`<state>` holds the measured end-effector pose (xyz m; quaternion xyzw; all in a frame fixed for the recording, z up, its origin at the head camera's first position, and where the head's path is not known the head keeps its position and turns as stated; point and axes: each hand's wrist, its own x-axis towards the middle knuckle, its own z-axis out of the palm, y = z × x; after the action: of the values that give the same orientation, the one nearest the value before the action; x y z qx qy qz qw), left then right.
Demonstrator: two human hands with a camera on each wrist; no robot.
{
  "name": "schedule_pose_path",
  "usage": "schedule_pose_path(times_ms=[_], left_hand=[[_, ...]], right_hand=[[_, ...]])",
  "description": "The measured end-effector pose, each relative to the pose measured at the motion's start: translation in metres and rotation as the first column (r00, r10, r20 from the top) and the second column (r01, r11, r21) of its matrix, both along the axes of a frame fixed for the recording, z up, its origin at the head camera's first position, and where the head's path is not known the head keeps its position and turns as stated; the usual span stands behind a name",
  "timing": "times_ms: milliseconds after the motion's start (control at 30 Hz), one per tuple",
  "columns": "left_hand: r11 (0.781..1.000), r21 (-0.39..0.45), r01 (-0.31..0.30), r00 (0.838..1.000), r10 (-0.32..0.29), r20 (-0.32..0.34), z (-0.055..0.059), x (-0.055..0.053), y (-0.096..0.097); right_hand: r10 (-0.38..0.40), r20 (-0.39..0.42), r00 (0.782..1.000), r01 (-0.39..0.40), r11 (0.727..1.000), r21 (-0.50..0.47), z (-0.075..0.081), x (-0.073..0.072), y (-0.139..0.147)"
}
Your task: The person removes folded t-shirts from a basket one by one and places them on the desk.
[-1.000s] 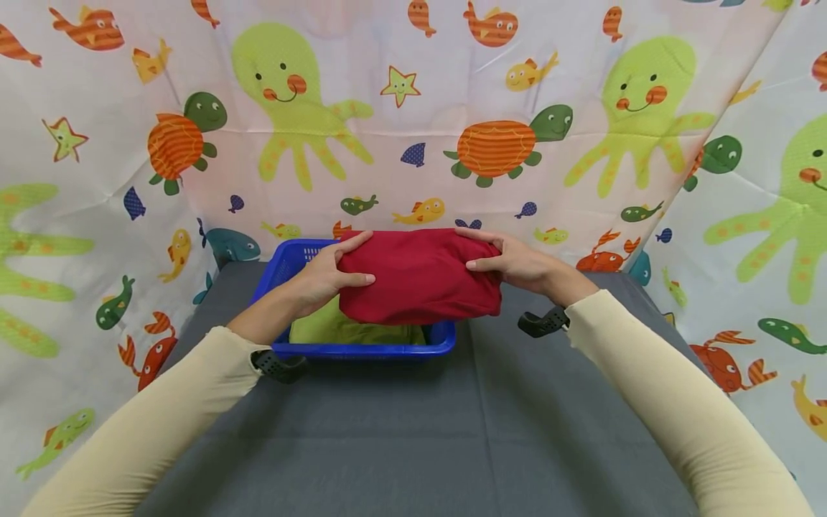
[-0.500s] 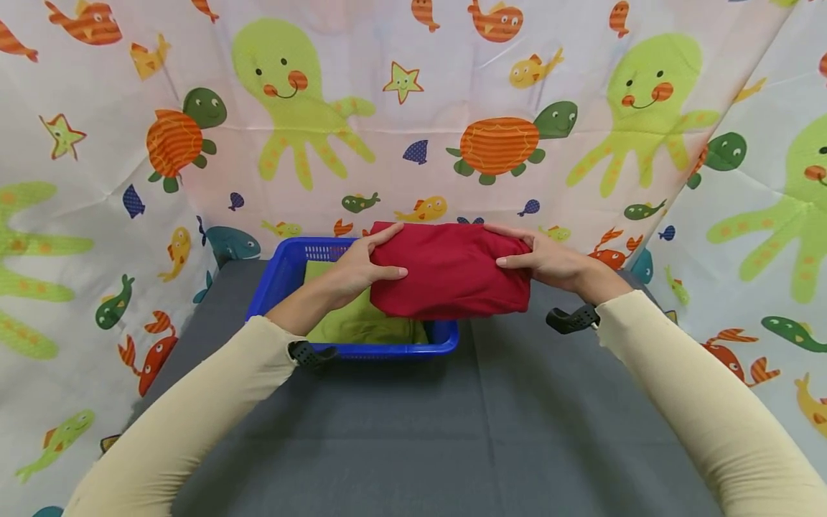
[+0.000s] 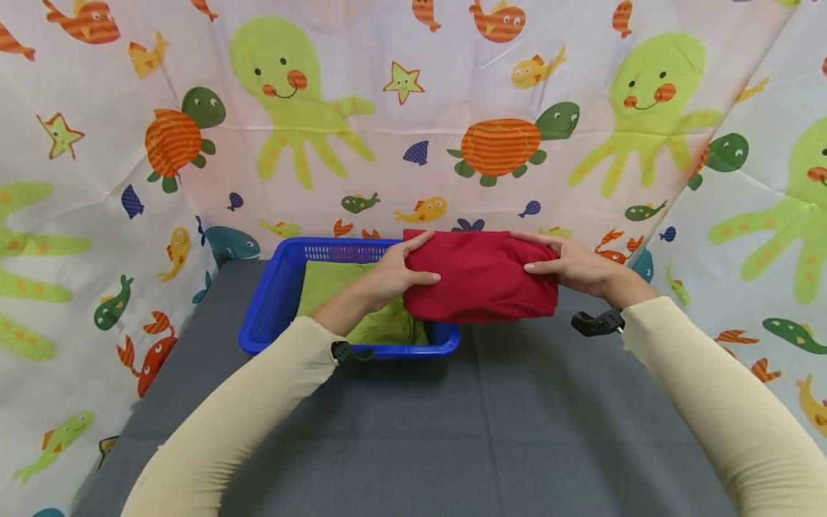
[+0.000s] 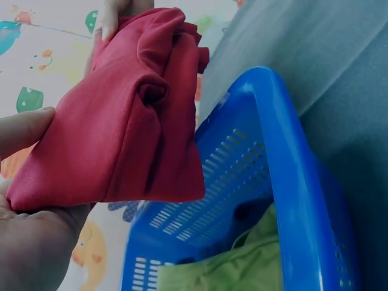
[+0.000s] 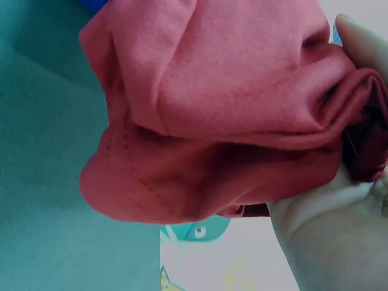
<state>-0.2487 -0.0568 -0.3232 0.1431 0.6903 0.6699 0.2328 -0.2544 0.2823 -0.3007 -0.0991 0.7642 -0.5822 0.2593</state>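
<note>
A folded red garment (image 3: 481, 276) hangs in the air between my two hands, over the right end of the blue basket. My left hand (image 3: 390, 276) grips its left end, thumb on the near face. At the other end my right hand (image 3: 575, 266) grips it the same way. The left wrist view shows the red cloth (image 4: 115, 133) in several layers, with a rolled fold along one side. Stitched hems show on the cloth (image 5: 212, 109) in the right wrist view. Inside the basket lies folded green cloth (image 3: 381, 323), partly hidden by my left forearm.
The blue plastic basket (image 3: 261, 316) with slotted walls stands on a grey cloth-covered table (image 3: 413, 445), near the back. A white curtain (image 3: 413, 72) printed with sea animals rises behind and at both sides. Each wrist wears a black strap (image 3: 597, 323).
Both hands have carried the red garment to the right, from over the middle of the basket toward its right end. More of the green cloth and the basket's left part now shows.
</note>
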Motion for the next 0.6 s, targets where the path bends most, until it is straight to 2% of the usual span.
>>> schedule_pose_path(times_ms=[133, 333, 600], left_hand=[[1.0, -0.029, -0.011, 1.0, 0.011, -0.022, -0.002, -0.002, 0.009], [0.997, -0.075, -0.022, 0.996, 0.015, -0.091, -0.007, -0.003, 0.025], [0.996, -0.092, -0.014, 0.995, 0.004, -0.1, -0.017, -0.006, 0.049]], right_hand=[[0.012, 0.003, 1.0, -0.012, 1.0, 0.012, -0.003, -0.003, 0.008], [-0.011, 0.003, 1.0, 0.011, 0.997, 0.071, -0.006, -0.009, 0.021], [-0.015, 0.04, 0.999, 0.012, 0.997, 0.08, -0.013, -0.011, 0.044]])
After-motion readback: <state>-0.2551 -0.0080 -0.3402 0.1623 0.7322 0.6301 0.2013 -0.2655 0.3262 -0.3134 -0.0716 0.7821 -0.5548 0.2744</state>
